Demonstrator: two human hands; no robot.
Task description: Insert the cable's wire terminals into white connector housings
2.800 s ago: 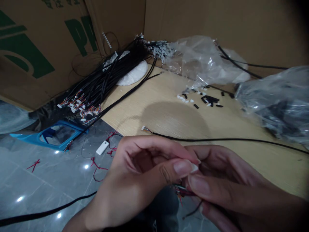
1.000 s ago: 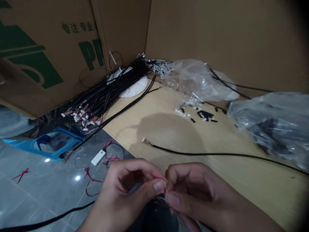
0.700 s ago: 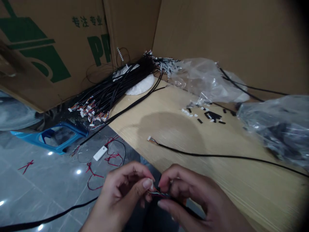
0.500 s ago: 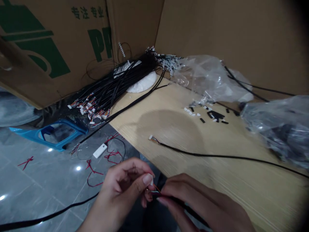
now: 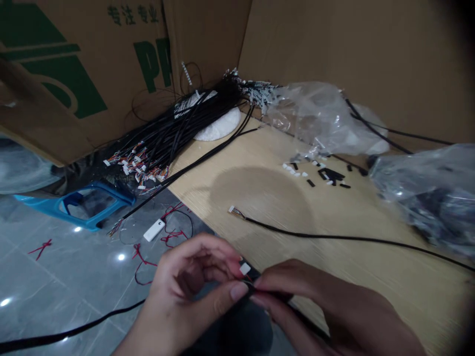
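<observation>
A black cable (image 5: 309, 324) ends in several thin coloured wires and a small white connector (image 5: 245, 268) between my hands. My right hand (image 5: 330, 301) is closed on the cable, pinching it close behind the wires between thumb and forefinger. My left hand (image 5: 200, 291) curls around from the other side. Its thumb and a finger close on the wires just below the connector, while the forefinger lies beside the connector. The wires' exact ends are too small to make out. Another black cable (image 5: 311, 237) with a white connector lies on the table beyond my hands.
A thick bundle of black cables (image 5: 193, 116) lies at the table's (image 5: 208, 198) back left. Small black and white pieces (image 5: 332, 175) are scattered near clear plastic bags (image 5: 311, 118). Cardboard (image 5: 334, 44) stands behind. A blue stool (image 5: 89, 222) and red ties (image 5: 40, 248) are on the floor.
My left fingers have slid off the white connector, which now shows, and the thumb sits lower on the wires. Both hands have shifted slightly right.
</observation>
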